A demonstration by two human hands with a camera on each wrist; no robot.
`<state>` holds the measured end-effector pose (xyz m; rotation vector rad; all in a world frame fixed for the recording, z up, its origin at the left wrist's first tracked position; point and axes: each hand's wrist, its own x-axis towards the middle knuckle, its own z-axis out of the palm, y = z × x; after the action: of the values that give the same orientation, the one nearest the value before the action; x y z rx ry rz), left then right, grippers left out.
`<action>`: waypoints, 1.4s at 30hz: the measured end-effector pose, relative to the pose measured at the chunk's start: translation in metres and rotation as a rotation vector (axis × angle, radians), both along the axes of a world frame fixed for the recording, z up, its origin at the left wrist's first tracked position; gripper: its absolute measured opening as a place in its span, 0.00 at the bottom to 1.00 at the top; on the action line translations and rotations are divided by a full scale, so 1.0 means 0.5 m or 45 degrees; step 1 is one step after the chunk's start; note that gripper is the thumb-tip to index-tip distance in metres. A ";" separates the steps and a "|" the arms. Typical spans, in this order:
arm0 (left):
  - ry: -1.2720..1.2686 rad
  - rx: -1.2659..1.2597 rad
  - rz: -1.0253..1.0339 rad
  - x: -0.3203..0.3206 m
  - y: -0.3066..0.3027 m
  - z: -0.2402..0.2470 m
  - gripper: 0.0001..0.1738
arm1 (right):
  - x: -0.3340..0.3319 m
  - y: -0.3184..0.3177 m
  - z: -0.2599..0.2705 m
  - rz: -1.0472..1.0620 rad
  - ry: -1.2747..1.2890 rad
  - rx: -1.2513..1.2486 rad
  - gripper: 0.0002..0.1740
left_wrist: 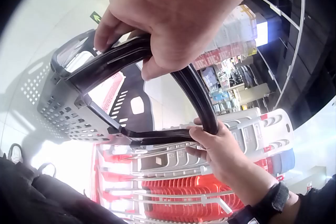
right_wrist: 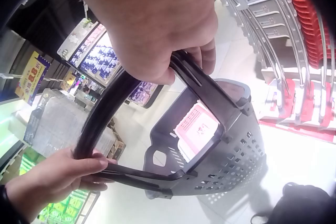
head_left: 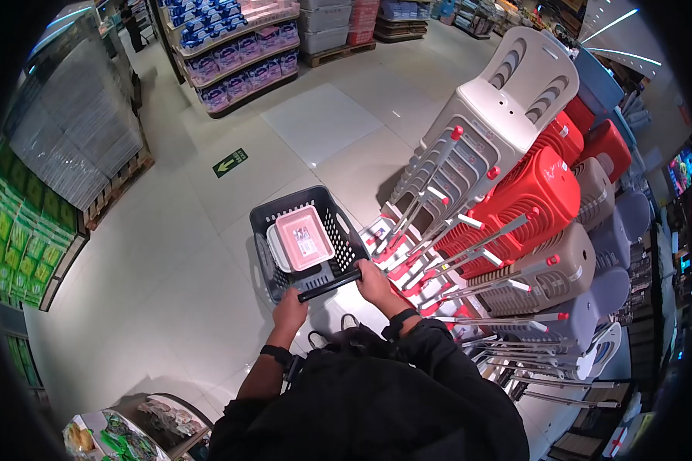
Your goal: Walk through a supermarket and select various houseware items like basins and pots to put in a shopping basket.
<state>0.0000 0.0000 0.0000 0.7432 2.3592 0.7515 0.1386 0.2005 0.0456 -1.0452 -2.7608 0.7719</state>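
Observation:
Both hands grip the black handle (head_left: 331,286) of a dark grey perforated shopping basket (right_wrist: 239,153). My left hand (head_left: 290,311) curls round the handle's left end in the head view, and my right hand (head_left: 374,283) holds the right end. In the basket lies a pink plastic basket (head_left: 305,234) with a white label on it. A white container (head_left: 276,247) shows beneath its left edge. The left wrist view has the left hand's fingers wrapped over the handle, and in the right wrist view the right hand's fingers do the same.
Stacked stools, red (head_left: 542,192) and beige (head_left: 565,265), rise on the right beside a white stack of chairs (head_left: 507,100). Metal poles with red tips (head_left: 457,133) jut toward the basket. Green packs (head_left: 23,250) and a wrapped pallet (head_left: 77,115) line the left; shelves (head_left: 238,58) stand ahead.

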 end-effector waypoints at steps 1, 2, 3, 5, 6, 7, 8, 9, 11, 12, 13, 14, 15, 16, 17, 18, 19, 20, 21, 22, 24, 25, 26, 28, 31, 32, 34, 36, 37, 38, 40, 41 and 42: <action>0.021 0.037 0.007 0.004 0.005 0.001 0.19 | 0.004 0.002 0.007 0.003 0.002 0.033 0.19; 0.043 0.075 0.015 0.007 0.009 0.003 0.18 | 0.006 0.004 0.013 0.007 0.005 0.067 0.19; 0.038 0.036 0.007 -0.015 -0.009 -0.001 0.18 | -0.012 -0.010 -0.002 0.000 0.000 0.028 0.19; 0.023 0.036 0.009 -0.027 -0.012 -0.003 0.18 | -0.020 -0.009 -0.012 0.041 0.057 0.047 0.18; 0.044 0.055 0.011 -0.044 0.004 -0.001 0.18 | -0.033 0.005 -0.006 0.031 0.075 0.047 0.18; 0.056 0.065 -0.003 -0.058 0.014 0.001 0.18 | -0.044 0.016 -0.006 0.058 0.084 0.088 0.18; 0.055 0.061 -0.016 -0.059 0.013 0.001 0.17 | -0.044 0.022 -0.009 0.097 0.117 0.106 0.19; 0.062 0.057 -0.011 -0.061 0.011 -0.003 0.17 | -0.045 0.026 -0.012 0.137 0.151 0.121 0.19; 0.038 0.048 -0.053 -0.077 0.010 -0.008 0.17 | -0.049 0.032 -0.016 0.186 0.150 0.141 0.19; 0.037 0.024 -0.066 -0.084 0.004 -0.008 0.16 | -0.052 0.026 -0.008 0.183 0.126 0.121 0.18; 0.041 0.015 -0.063 -0.093 0.005 -0.010 0.16 | -0.059 0.029 -0.012 0.186 0.131 0.112 0.18; 0.028 0.025 -0.084 -0.101 0.002 -0.011 0.16 | -0.062 0.030 -0.014 0.201 0.094 0.091 0.17; 0.017 0.040 -0.106 -0.111 0.003 -0.010 0.15 | -0.068 0.033 -0.014 0.215 0.060 0.073 0.17; 0.022 0.036 -0.103 -0.123 0.009 -0.010 0.15 | -0.078 0.038 -0.015 0.223 0.079 0.094 0.17; 0.016 0.069 -0.083 -0.129 0.010 -0.011 0.15 | -0.084 0.042 -0.016 0.223 0.078 0.088 0.17; 0.009 0.099 -0.066 -0.134 0.010 -0.012 0.15 | -0.088 0.044 -0.014 0.238 0.087 0.096 0.17; 0.006 0.089 -0.070 -0.139 0.012 -0.013 0.15 | -0.094 0.046 -0.014 0.253 0.097 0.104 0.18; 0.054 0.112 -0.062 -0.144 0.015 -0.014 0.14 | -0.099 0.048 -0.013 0.245 0.082 0.115 0.18; 0.103 0.137 -0.054 -0.152 0.018 -0.013 0.14 | -0.108 0.047 -0.010 0.240 0.082 0.108 0.18; 0.102 0.134 -0.059 -0.161 0.022 -0.011 0.14 | -0.115 0.047 -0.005 0.230 0.094 0.108 0.18; 0.085 0.191 -0.084 -0.179 0.027 -0.009 0.13 | -0.124 0.051 0.003 0.220 0.101 0.103 0.18; 0.084 0.186 -0.087 -0.189 0.028 -0.012 0.13 | -0.131 0.052 0.004 0.218 0.095 0.100 0.17; 0.088 0.197 -0.116 -0.198 0.031 -0.014 0.13 | -0.136 0.053 0.006 0.215 0.089 0.099 0.17; 0.091 0.204 -0.147 -0.217 0.038 -0.012 0.13 | -0.151 0.056 0.014 0.203 0.085 0.087 0.17; 0.038 0.181 -0.122 -0.234 0.050 -0.004 0.12 | -0.162 0.057 0.014 0.180 0.079 0.058 0.18; 0.029 0.161 -0.114 -0.242 0.054 0.001 0.12 | -0.169 0.059 0.013 0.166 0.088 0.045 0.18; 0.015 0.143 -0.105 -0.256 0.058 -0.004 0.12 | -0.178 0.061 0.008 0.169 0.084 0.059 0.19; 0.019 0.157 -0.129 -0.276 0.064 -0.011 0.12 | -0.189 0.063 0.006 0.167 0.087 0.074 0.19; 0.016 0.159 -0.132 -0.282 0.067 -0.016 0.12 | -0.194 0.064 0.006 0.151 0.090 0.072 0.19; 0.045 0.193 -0.140 -0.290 0.070 -0.020 0.12 | -0.202 0.063 0.006 0.131 0.094 0.070 0.18; 0.068 0.235 -0.156 -0.308 0.076 -0.020 0.12 | -0.213 0.063 0.005 0.100 0.094 0.070 0.18; 0.063 0.268 -0.179 -0.319 0.079 -0.019 0.12 | -0.221 0.063 0.005 0.075 0.098 0.068 0.18; 0.057 0.303 -0.201 -0.327 0.082 -0.018 0.13 | -0.228 0.064 0.006 0.068 0.093 0.076 0.18</action>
<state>-0.1636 0.0411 -0.0089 1.0433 2.2418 0.9645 0.0244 0.2326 0.0484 -0.9172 -2.7420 0.7144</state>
